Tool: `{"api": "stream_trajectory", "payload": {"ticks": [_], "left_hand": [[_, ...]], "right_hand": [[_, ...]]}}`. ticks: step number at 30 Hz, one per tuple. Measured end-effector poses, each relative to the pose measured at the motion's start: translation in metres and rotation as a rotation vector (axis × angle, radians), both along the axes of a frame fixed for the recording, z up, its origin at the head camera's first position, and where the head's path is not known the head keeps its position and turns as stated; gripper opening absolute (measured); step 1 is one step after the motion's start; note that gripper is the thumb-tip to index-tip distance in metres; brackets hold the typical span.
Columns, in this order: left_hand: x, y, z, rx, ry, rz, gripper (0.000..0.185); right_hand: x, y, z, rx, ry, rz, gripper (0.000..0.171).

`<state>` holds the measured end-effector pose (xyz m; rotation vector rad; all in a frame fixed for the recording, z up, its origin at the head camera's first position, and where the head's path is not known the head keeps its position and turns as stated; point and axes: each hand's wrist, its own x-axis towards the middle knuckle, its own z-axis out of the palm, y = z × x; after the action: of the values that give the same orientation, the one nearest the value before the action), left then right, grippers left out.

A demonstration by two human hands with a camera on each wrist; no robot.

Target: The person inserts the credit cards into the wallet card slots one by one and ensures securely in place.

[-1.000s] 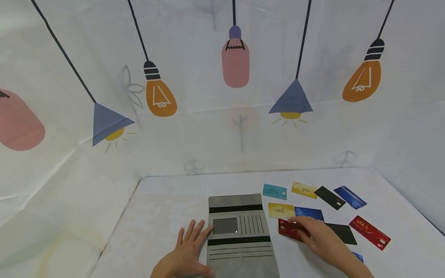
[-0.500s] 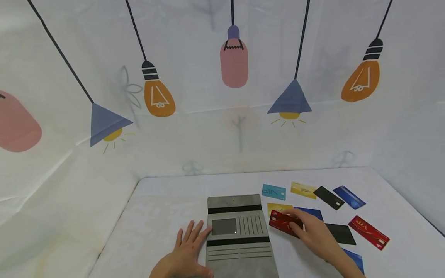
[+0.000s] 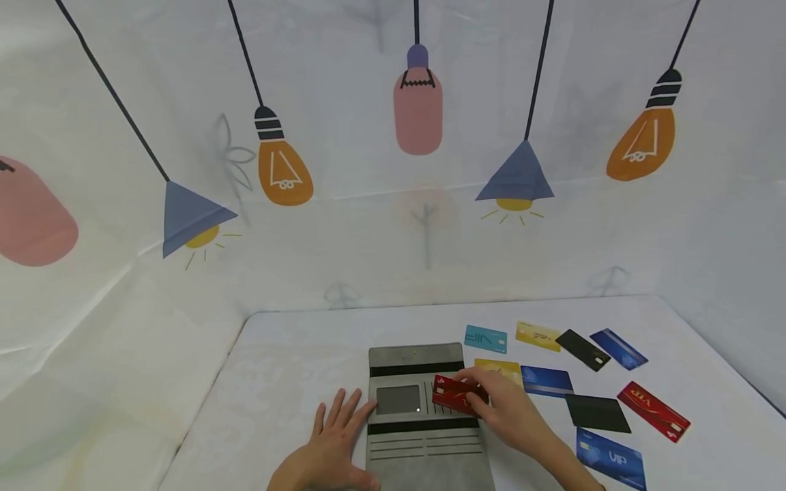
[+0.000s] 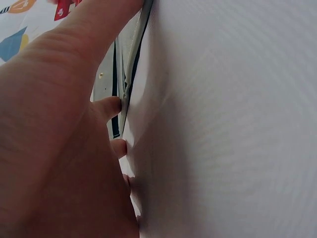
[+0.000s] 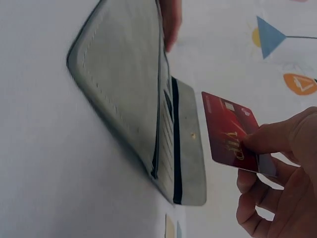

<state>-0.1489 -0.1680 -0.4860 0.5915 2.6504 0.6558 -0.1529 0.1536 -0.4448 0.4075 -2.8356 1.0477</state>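
A grey wallet [image 3: 430, 470] lies unfolded on the white table, with a clear window, dark bands and rows of card slots. My left hand [image 3: 331, 443] rests at its left edge, fingers spread and thumb on the lower edge; the left wrist view shows fingertips along that side. Between thumb and fingers my right hand [image 3: 512, 412] pinches a red card [image 3: 451, 394], which overlaps the slanted slots right of the window. Gold VIP lettering shows on this card [image 5: 228, 131] in the right wrist view, where my fingers cover one end.
Right of the wallet lie several loose cards: a teal one [image 3: 485, 339], a yellow one [image 3: 538, 335], a black one [image 3: 583, 349], a red VIP card [image 3: 653, 410] and a blue VIP card [image 3: 610, 458]. A cloth wall [image 3: 368, 252] with printed lamps stands behind the table.
My right hand has lifted the red card from among the other cards and carried it left over the wallet. The blue VIP card is now uncovered. My left hand has stayed put.
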Motion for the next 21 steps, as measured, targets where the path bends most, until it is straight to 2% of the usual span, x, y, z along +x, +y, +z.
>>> {"api": "stream_trajectory", "payload": {"ticks": [6,11,21], "left_hand": [[-0.001,-0.002,-0.001,0.029,-0.014,-0.005,0.118],[0.000,-0.001,0.000,0.001,-0.003,-0.009,0.117],[0.000,0.001,0.001,-0.028,0.005,-0.001,0.117]], "right_hand": [[-0.001,-0.016,0.000,-0.017,0.007,0.098,0.031],[-0.004,-0.029,0.000,-0.042,0.026,0.170,0.029],[-0.009,-0.055,0.002,-0.043,0.013,0.231,0.029]]}}
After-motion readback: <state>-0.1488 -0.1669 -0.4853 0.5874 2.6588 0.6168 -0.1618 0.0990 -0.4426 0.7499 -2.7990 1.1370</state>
